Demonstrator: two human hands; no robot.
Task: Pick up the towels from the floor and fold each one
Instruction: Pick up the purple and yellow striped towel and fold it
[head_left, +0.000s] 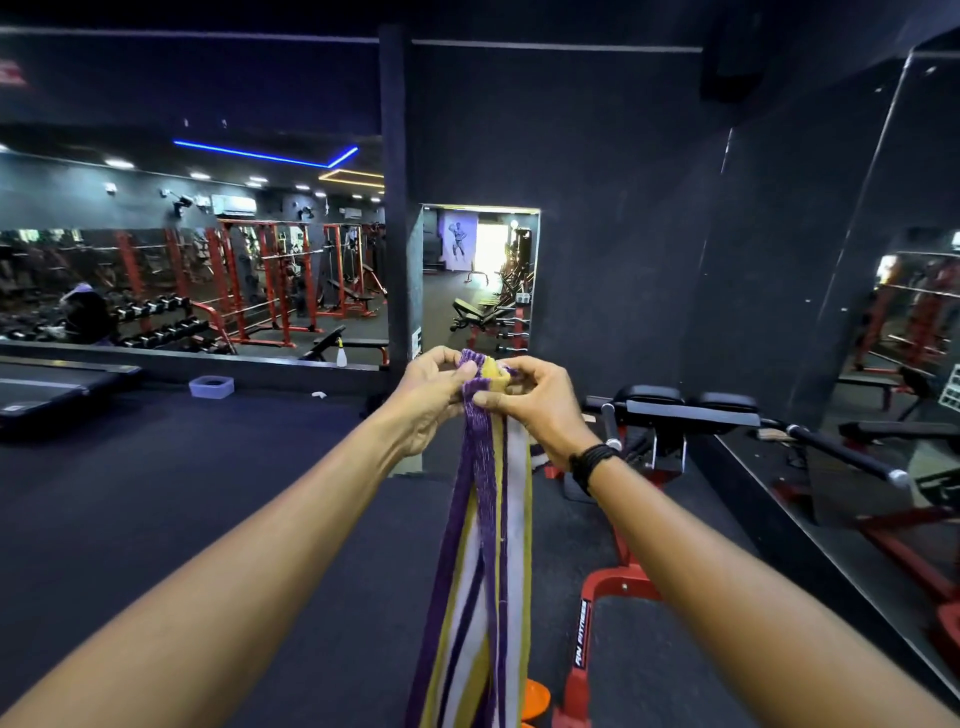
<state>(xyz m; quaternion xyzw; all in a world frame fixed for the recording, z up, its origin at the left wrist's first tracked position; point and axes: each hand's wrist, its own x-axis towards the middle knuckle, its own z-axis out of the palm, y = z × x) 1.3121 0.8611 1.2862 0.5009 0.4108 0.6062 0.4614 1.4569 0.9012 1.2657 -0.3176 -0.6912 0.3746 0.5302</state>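
Observation:
A striped towel (485, 545) in purple, yellow and white hangs straight down in front of me, gathered into a narrow band. Its top edge is pinched between both hands held close together at arm's length. My left hand (434, 397) grips the purple corner from the left. My right hand (530, 402), with a black band on its wrist, grips the yellow corner from the right. The towel's lower end runs out of view at the bottom. No other towel shows on the floor.
A red and black gym bench (675, 410) stands to the right by a mirrored wall (883, 364). A small grey tub (211, 386) and a spray bottle (341, 353) sit by the left mirror ledge. An orange object (537, 696) lies near the towel's bottom. Dark floor (182, 493) spreads left.

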